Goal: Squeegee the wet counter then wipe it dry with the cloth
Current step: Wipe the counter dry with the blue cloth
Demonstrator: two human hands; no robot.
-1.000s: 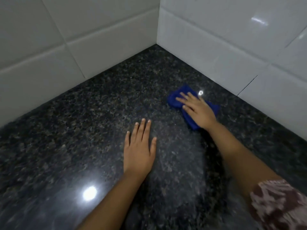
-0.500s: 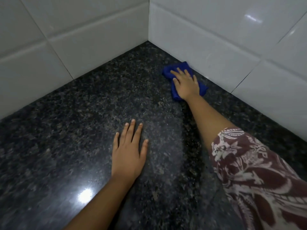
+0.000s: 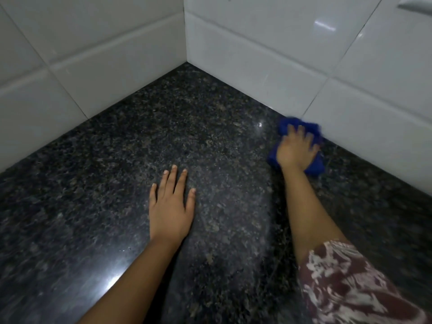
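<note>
The dark speckled granite counter [image 3: 93, 183] fills the lower view and runs into a tiled corner. A blue cloth [image 3: 315, 168] lies crumpled on it at the right, close against the right wall. My right hand [image 3: 295, 150] presses flat on top of the cloth and covers most of it; the hand is motion-blurred. My left hand [image 3: 171, 206] rests palm down on the counter in the middle, fingers spread, holding nothing. No squeegee is in view.
White glossy wall tiles [image 3: 105, 54] close the counter at the back left, and more tiles [image 3: 304, 54] at the back right, meeting in a corner. A lamp reflection [image 3: 112, 274] shines on the counter near the front left. My patterned right sleeve [image 3: 346, 288] is at the lower right.
My right hand has slid the blue cloth from near the corner to the right along the right wall. My left hand has stayed flat on the counter.
</note>
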